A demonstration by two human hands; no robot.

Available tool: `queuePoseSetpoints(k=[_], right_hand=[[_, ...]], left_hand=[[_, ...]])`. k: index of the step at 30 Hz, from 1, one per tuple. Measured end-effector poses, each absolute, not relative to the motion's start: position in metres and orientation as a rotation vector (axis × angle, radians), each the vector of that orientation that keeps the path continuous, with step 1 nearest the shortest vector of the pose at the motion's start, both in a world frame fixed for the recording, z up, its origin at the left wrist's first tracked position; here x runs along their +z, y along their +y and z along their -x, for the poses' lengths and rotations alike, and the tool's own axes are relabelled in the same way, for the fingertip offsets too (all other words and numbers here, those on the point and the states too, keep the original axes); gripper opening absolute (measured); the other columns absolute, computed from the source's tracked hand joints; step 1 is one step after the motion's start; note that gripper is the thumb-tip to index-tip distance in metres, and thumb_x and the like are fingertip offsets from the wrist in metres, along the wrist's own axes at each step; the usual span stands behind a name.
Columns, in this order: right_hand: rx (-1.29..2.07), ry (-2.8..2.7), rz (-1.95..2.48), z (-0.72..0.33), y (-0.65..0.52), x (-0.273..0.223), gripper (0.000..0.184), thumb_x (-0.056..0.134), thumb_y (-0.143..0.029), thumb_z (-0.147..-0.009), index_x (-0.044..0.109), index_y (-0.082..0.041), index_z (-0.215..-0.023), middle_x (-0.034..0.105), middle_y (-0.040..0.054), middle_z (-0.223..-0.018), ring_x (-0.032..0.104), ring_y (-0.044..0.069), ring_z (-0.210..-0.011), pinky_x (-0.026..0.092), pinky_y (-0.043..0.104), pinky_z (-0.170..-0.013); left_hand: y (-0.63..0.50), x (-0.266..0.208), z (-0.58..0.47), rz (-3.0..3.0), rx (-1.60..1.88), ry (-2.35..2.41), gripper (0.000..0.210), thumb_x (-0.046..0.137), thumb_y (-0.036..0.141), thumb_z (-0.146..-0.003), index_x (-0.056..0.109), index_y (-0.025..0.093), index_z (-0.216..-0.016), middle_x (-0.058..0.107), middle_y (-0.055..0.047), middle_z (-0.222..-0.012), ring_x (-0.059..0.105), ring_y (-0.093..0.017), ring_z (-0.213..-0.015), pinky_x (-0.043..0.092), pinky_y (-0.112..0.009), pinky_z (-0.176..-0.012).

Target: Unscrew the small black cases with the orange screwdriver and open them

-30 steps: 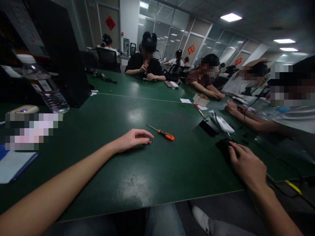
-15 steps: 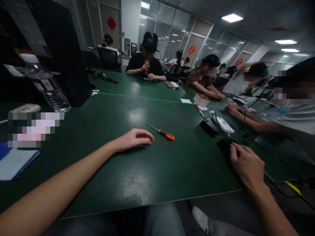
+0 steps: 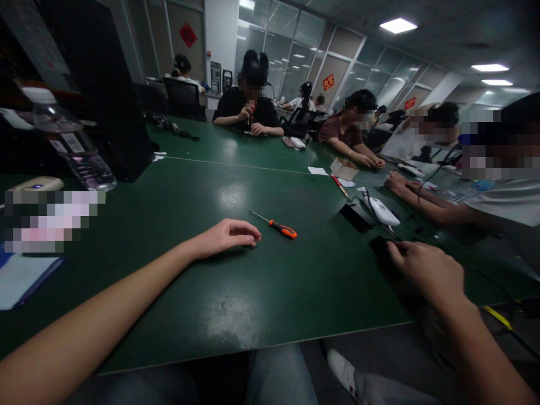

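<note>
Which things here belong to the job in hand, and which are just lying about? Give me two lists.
Likely the job's:
- screwdriver, nearest the left hand, not held
- dark object by the right hand, too dim to identify

Seemingly lying about:
- clear bottle
- white device
- open box

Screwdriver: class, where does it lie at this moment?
In the head view, the screwdriver lies on the green table near the picture's centre, just right of the left hand.

Dark shape [image 3: 381, 250] under the right grip [image 3: 428, 273], partly hidden, identity unclear.
</note>
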State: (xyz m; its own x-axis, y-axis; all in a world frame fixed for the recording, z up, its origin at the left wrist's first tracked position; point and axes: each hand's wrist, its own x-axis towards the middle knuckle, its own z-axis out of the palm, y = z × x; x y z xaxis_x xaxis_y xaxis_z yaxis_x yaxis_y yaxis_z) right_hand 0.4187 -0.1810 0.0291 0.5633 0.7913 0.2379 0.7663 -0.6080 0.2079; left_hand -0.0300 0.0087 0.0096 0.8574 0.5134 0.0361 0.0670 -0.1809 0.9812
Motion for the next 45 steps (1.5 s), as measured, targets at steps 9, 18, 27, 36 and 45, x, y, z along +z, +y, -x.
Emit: queuePoseSetpoints(k=[9,18,27,36,45], right_hand=[[0.327,2.077,-2.710,-0.466,-0.143,0.030,0.033,0.048,-0.041,-0.094,0.066,-0.017,-0.078,0.072,0.0121,-0.088,0.065,0.020,-0.079,0.045,0.030,-0.075],[0.373,2.067,-2.659,-0.465,-0.140,0.015,0.028,0.051,-0.042,-0.089,0.066,-0.020,-0.082,0.072,0.0148,-0.105,0.067,0.026,-0.091,0.048,0.033,-0.078],[0.134,2.191,-2.642,-0.464,-0.132,0.021,0.042,0.045,-0.056,-0.092,0.063,-0.022,-0.076,0.069,0.0118,-0.086,0.065,0.025,-0.079,0.047,0.035,-0.074],[0.564,1.968,-2.936,-0.461,-0.150,0.021,0.038,0.027,-0.046,-0.098,0.046,-0.024,-0.075,0.061,0.0108,-0.079,0.056,0.021,-0.073,0.040,0.033,-0.071],[0.354,2.113,-2.717,-0.470,-0.133,0.014,0.054,0.037,-0.067,-0.088,0.059,-0.022,-0.068,0.069,0.0147,-0.077,0.061,0.026,-0.072,0.038,0.036,-0.065]], left_hand=[[0.008,0.008,0.031,-1.720,0.427,0.446,0.028,0.068,0.031,-0.092,0.072,0.014,-0.115,0.076,-0.010,-0.107,0.071,-0.021,-0.102,0.053,-0.036,-0.096],[0.008,0.005,0.029,-1.687,0.442,0.415,0.024,0.069,0.030,-0.092,0.073,0.016,-0.112,0.075,-0.010,-0.107,0.071,-0.019,-0.098,0.053,-0.036,-0.095],[0.007,0.006,0.030,-1.703,0.442,0.434,0.024,0.069,0.030,-0.092,0.074,0.015,-0.111,0.076,-0.009,-0.107,0.071,-0.019,-0.097,0.053,-0.033,-0.092],[0.008,0.006,0.029,-1.754,0.419,0.477,0.027,0.068,0.034,-0.092,0.073,0.016,-0.112,0.076,-0.009,-0.106,0.071,-0.021,-0.099,0.053,-0.034,-0.093],[0.008,0.006,0.029,-1.781,0.414,0.480,0.027,0.066,0.033,-0.093,0.073,0.015,-0.112,0.076,-0.009,-0.107,0.070,-0.020,-0.099,0.053,-0.034,-0.092]])
